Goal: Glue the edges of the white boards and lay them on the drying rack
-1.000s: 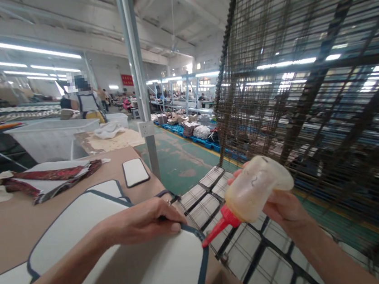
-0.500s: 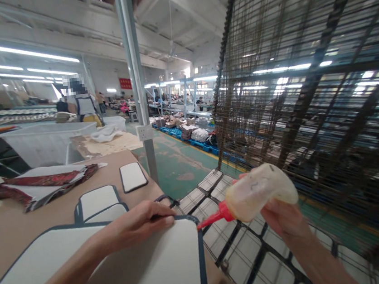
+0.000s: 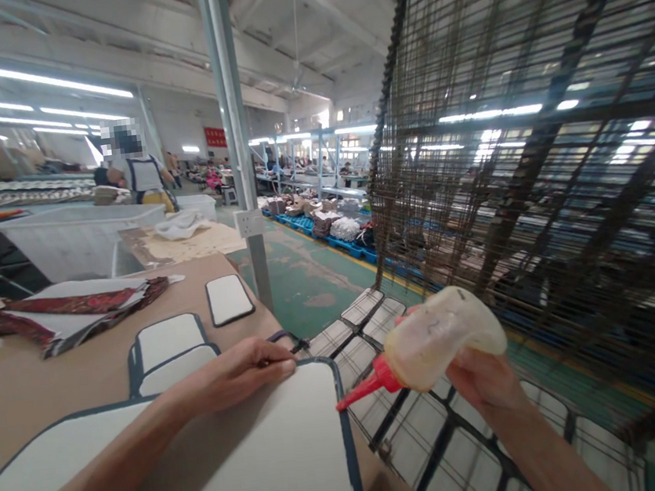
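My right hand [image 3: 475,374] is wrapped round a translucent squeeze bottle [image 3: 441,335], tilted with its red nozzle [image 3: 370,382] pointing down to the left. The nozzle tip meets the dark edging on the right side of a large white panel [image 3: 284,439] with rounded corners. At the panel's far edge, my left hand [image 3: 253,371] is closed, thumb on top and the fingers partly hidden, gripping it near the corner. Beneath my left forearm another white panel [image 3: 50,458] with dark edging shows.
Smaller edged white panels [image 3: 230,300] and folded red-and-white fabric [image 3: 83,305] lie on the brown table [image 3: 82,376]. A wire rack [image 3: 419,424] holding white panels stands right, with raised mesh [image 3: 498,139]. Behind are a post [image 3: 236,130], a plastic bin [image 3: 81,234] and a person [image 3: 145,175].
The nozzle tip has moved from near the panel's corner a little way down its right edge, towards me. My left hand keeps its grip near the corner.
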A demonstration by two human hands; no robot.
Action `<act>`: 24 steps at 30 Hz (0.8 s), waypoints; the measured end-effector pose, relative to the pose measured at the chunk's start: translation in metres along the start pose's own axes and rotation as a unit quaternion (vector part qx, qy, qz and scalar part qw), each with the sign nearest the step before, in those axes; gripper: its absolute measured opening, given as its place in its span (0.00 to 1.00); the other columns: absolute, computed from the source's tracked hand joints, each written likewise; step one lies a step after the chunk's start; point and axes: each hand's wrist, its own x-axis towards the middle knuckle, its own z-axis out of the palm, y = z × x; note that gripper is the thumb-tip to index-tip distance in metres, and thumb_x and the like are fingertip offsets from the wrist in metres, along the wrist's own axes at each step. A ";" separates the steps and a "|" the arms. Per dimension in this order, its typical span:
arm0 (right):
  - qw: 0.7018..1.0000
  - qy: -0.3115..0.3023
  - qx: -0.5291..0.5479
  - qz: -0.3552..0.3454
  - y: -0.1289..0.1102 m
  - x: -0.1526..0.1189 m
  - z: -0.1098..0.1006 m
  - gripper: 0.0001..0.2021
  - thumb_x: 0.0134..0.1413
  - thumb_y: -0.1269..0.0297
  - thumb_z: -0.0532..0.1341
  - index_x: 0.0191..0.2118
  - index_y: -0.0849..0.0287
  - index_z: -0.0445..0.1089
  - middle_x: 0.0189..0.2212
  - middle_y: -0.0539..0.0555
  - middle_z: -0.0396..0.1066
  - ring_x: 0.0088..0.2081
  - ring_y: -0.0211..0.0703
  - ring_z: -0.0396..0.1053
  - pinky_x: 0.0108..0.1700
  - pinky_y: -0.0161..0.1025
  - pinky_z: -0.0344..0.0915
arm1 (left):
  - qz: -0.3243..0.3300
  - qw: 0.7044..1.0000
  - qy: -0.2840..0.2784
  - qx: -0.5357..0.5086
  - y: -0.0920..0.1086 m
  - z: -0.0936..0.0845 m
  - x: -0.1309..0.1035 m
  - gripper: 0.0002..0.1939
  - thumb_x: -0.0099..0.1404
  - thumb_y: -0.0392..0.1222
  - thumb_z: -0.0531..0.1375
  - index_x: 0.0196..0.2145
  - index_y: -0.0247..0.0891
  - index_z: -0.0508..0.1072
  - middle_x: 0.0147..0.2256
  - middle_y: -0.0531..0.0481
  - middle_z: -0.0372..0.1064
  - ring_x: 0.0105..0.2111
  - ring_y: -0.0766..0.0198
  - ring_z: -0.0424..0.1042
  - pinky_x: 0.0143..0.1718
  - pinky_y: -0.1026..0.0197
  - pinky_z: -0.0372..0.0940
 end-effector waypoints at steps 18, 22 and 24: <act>0.999 -0.024 0.029 0.012 0.001 -0.009 -0.002 0.25 0.36 0.59 0.74 0.46 0.49 0.74 0.35 0.55 0.78 0.40 0.59 0.76 0.52 0.56 0.66 | -0.052 0.992 -0.002 -0.115 -0.018 0.000 0.006 0.22 0.65 0.57 0.51 0.27 0.35 0.68 0.23 0.54 0.57 0.25 0.67 0.57 0.24 0.67 0.50; 0.999 -0.026 0.025 0.014 0.002 -0.010 -0.003 0.24 0.36 0.58 0.74 0.45 0.48 0.75 0.34 0.55 0.78 0.39 0.59 0.76 0.52 0.57 0.66 | -0.063 0.988 0.012 -0.138 -0.025 0.000 0.007 0.22 0.64 0.57 0.52 0.26 0.36 0.68 0.23 0.53 0.57 0.24 0.67 0.56 0.22 0.67 0.49; 1.000 -0.022 0.019 0.011 0.002 -0.010 -0.003 0.25 0.36 0.58 0.74 0.46 0.48 0.74 0.34 0.55 0.78 0.40 0.60 0.76 0.52 0.57 0.65 | -0.061 0.989 0.022 -0.135 -0.028 -0.001 0.008 0.22 0.64 0.57 0.53 0.24 0.36 0.66 0.22 0.54 0.56 0.23 0.68 0.55 0.22 0.67 0.48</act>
